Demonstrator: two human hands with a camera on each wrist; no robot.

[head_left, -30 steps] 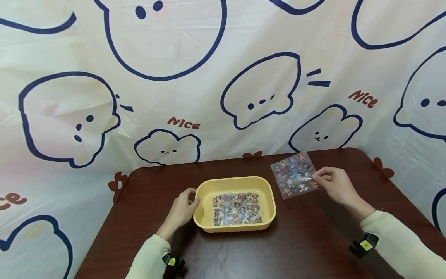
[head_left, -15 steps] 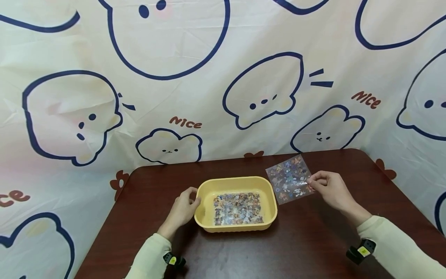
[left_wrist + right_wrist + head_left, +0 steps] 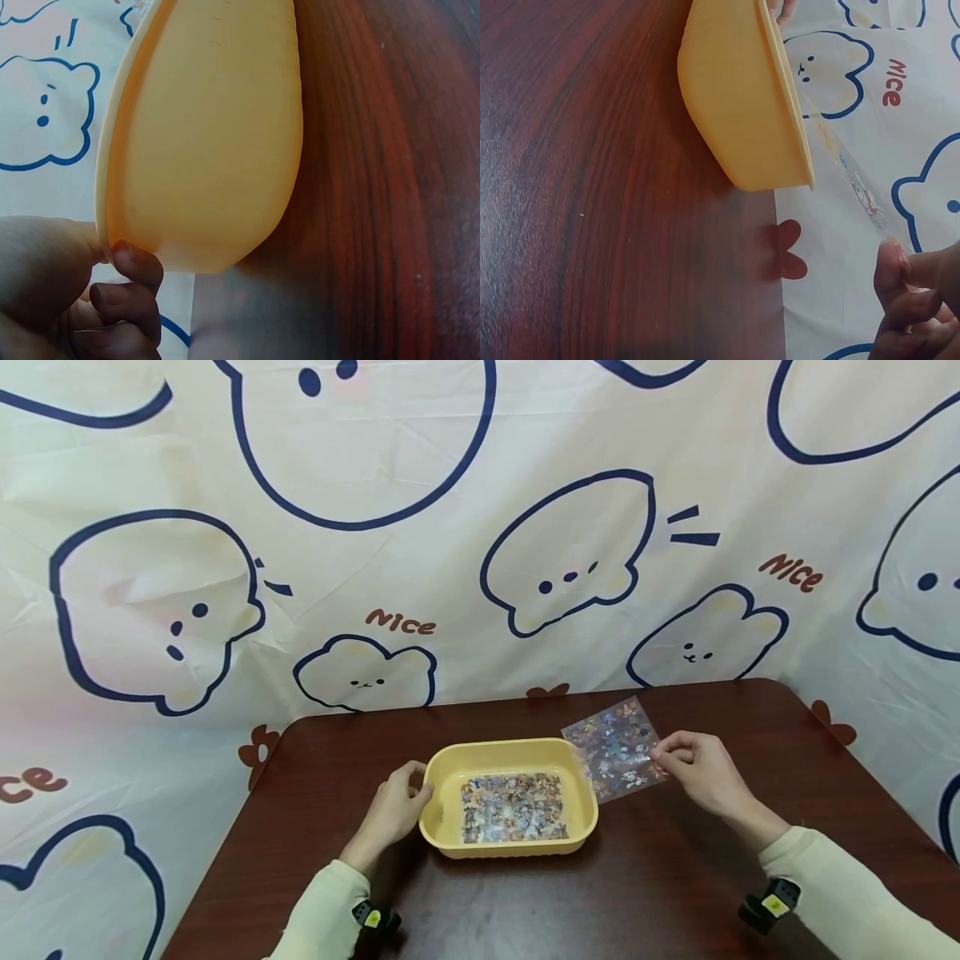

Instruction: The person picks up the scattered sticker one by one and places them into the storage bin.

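Observation:
A yellow plastic basin [image 3: 585,777] stands on the table, with sheets of small colourful cartoon stickers [image 3: 513,810] lying flat on its bottom. My left hand [image 3: 393,806] pinches the basin's left rim between thumb and fingers, as the left wrist view shows at its lower left [image 3: 112,292]. Thumb and forefinger of my right hand [image 3: 697,768] pinch the right edge of a clear sticker sheet [image 3: 615,752]. That sheet is raised beside the basin, its left edge overlapping the basin's right rim in the head view. In the right wrist view the sheet [image 3: 859,191] appears nearly edge-on.
The dark reddish-brown table [image 3: 510,910] extends round the basin. Behind it hangs a white cloth [image 3: 450,568] with blue-outlined cartoon figures. A black band with a yellow-marked device [image 3: 772,902] is on each wrist.
My right hand has moved left with the sticker sheet, bringing it from beside the basin to over its right rim. My left hand keeps its grip on the basin.

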